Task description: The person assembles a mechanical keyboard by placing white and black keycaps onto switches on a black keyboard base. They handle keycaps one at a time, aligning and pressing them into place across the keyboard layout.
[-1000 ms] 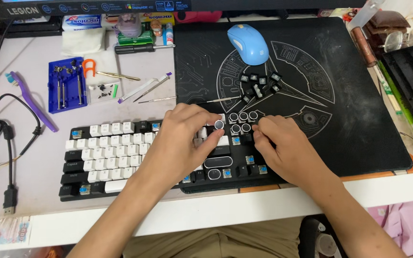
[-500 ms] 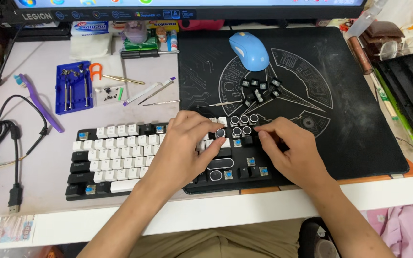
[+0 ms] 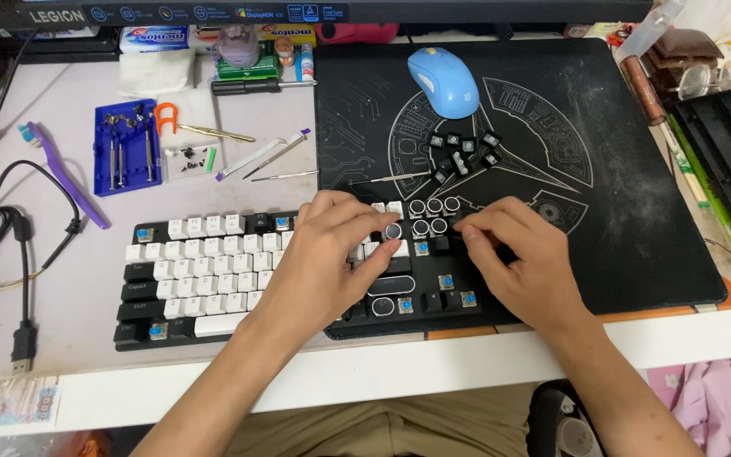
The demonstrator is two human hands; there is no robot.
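A keyboard [image 3: 205, 279] with white and black keycaps lies across the desk and the black mat's edge, and several switches on its right part are bare. My left hand [image 3: 327, 254] lies curled on the keyboard's middle, with the thumb beside a round black keycap [image 3: 392, 230]. My right hand [image 3: 522, 267] rests on the keyboard's right end. Its fingertips are pinched on a small black keycap [image 3: 464, 222] at the top row. Several more round keycaps [image 3: 433, 206] sit just above. A heap of loose black keycaps [image 3: 464, 152] lies on the mat.
A blue mouse [image 3: 443, 80] sits at the back of the black mat [image 3: 636, 211]. A blue screwdriver set [image 3: 126, 145], an orange keycap puller [image 3: 165, 114], tweezers [image 3: 213, 134], a purple toothbrush [image 3: 65, 173] and a black cable [image 3: 10, 254] lie to the left. A thin tool [image 3: 387, 178] lies above the keyboard.
My right fingertips have shifted slightly toward the keyboard's top row. My left hand has stayed on the keyboard. The camera has tilted a little.
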